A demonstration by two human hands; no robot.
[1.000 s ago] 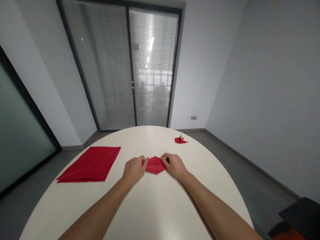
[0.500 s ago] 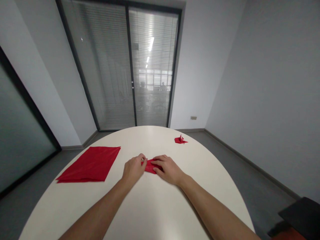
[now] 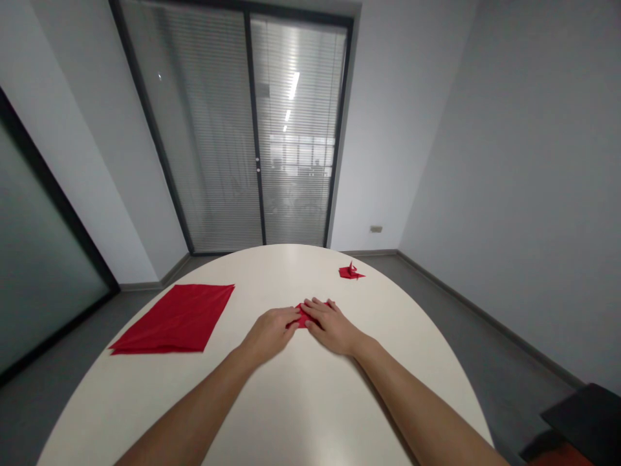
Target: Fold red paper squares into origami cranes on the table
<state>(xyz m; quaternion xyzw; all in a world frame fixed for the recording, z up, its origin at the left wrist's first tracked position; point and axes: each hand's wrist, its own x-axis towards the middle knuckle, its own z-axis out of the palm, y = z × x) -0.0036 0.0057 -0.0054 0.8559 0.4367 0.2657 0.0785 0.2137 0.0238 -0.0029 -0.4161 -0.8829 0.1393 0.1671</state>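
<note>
— Both hands are sitting differently than half a second ago: the left hand (image 3: 270,332) is now reaching farther right, and the right hand (image 3: 334,329) is resting slightly farther right too
— How much of the folded red paper (image 3: 303,321) is showing?
— Only a small patch between the two sets of fingers; its ends are disappearing beneath them, and its outline and creases are escaping me
— Are the fingers gripping it?
— Right ones are stretching out across its top, clenching nothing; left ones are touching its left end, but I cannot tell whether they are pinching it
— And around them?
— An origami crane (image 3: 351,271) is sitting beyond the right hand on the round white table (image 3: 295,401), a larger red paper (image 3: 179,321) with layered edges is lying left of the left hand, and a black object (image 3: 585,417) is being cut off at the lower right
</note>
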